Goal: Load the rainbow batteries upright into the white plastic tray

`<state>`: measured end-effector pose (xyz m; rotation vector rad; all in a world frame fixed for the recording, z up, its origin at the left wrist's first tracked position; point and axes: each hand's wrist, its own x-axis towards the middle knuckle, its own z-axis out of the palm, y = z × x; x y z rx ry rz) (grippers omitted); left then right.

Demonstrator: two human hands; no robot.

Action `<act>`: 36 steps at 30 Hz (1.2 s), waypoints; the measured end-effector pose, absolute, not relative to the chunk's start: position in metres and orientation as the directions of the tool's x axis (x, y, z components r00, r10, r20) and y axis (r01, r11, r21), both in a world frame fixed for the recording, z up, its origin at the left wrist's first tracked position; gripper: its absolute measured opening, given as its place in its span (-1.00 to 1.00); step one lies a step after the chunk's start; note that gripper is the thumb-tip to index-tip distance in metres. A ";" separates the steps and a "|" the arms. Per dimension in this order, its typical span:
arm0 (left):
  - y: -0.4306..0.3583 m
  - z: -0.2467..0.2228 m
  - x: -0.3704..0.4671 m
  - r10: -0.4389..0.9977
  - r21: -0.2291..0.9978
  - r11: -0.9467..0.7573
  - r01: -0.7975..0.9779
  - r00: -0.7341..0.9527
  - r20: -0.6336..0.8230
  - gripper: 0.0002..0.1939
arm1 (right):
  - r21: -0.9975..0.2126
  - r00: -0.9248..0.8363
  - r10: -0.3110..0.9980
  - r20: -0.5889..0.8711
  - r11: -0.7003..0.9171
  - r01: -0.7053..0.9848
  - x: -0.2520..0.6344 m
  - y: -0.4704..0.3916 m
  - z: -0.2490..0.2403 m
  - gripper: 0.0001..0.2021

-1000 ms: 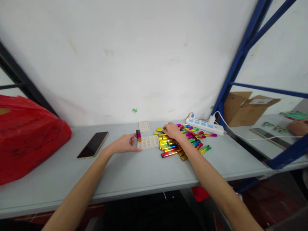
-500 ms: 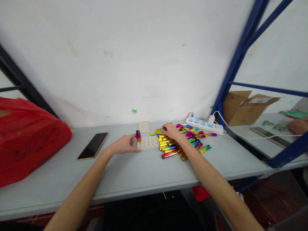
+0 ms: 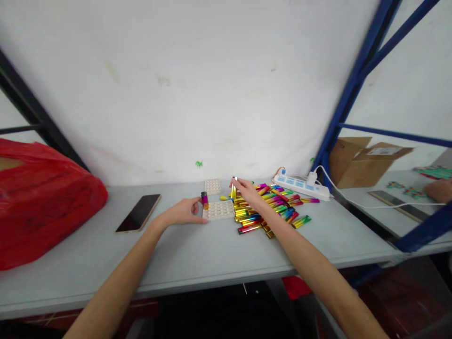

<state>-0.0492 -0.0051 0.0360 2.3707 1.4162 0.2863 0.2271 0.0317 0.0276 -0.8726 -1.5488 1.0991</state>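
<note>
Gold stick (image 3: 233,190) | upright, pinched by right hand (image 3: 247,192) | left hand (image 3: 183,212) steadies tray (image 3: 219,210)

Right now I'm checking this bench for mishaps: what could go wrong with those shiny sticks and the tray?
The right hand holds one gold stick upright above the heaped pile of sticks; its forearm crosses the pile and might sweep some off. The one stick standing in the white tray sits beside the left hand and could be tipped. The tray may slide if that hand lets go.
</note>
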 end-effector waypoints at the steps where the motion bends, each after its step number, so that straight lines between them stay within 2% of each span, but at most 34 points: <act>1: -0.005 0.036 -0.049 0.879 0.407 -0.433 0.804 0.478 -0.010 -0.40 | -0.957 -0.281 0.915 0.290 0.287 -0.053 0.223 0.027 0.028 -0.56; 3: -0.005 0.036 -0.050 0.877 0.415 -0.432 0.801 0.480 -0.012 -0.40 | -0.966 -0.370 0.893 0.256 0.231 -0.112 0.214 0.018 0.029 -0.59; 6: -0.006 0.037 -0.049 0.877 0.423 -0.429 0.798 0.481 -0.019 -0.38 | -0.976 -0.418 0.884 0.212 0.212 -0.047 0.203 0.008 0.028 -0.62; 8: -0.008 0.039 -0.048 0.877 0.422 -0.429 0.799 0.480 -0.019 -0.37 | -0.962 -0.379 0.897 0.225 0.266 0.057 0.197 0.005 0.026 -0.60; 13: -0.011 0.043 -0.045 0.884 0.417 -0.416 0.808 0.467 -0.024 -0.39 | -0.812 -0.206 0.877 0.434 0.480 0.333 0.188 0.002 0.021 -0.48; 20: -0.010 0.041 -0.046 0.884 0.427 -0.414 0.804 0.467 -0.021 -0.37 | -0.738 -0.120 0.874 0.470 0.464 0.490 0.186 -0.004 0.021 -0.58; 27: -0.010 0.042 -0.045 0.879 0.413 -0.426 0.805 0.477 -0.022 -0.37 | -0.691 -0.237 0.832 0.502 0.551 0.468 0.187 -0.011 0.026 -0.63; 33: -0.010 0.041 -0.045 0.891 0.423 -0.404 0.811 0.454 -0.020 -0.37 | -0.483 -0.414 0.706 0.574 0.701 0.525 0.185 -0.019 0.030 -0.65; 36: -0.010 0.041 -0.045 0.884 0.420 -0.415 0.807 0.467 -0.022 -0.35 | -0.486 -0.415 0.725 0.549 0.681 0.547 0.184 -0.019 0.029 -0.64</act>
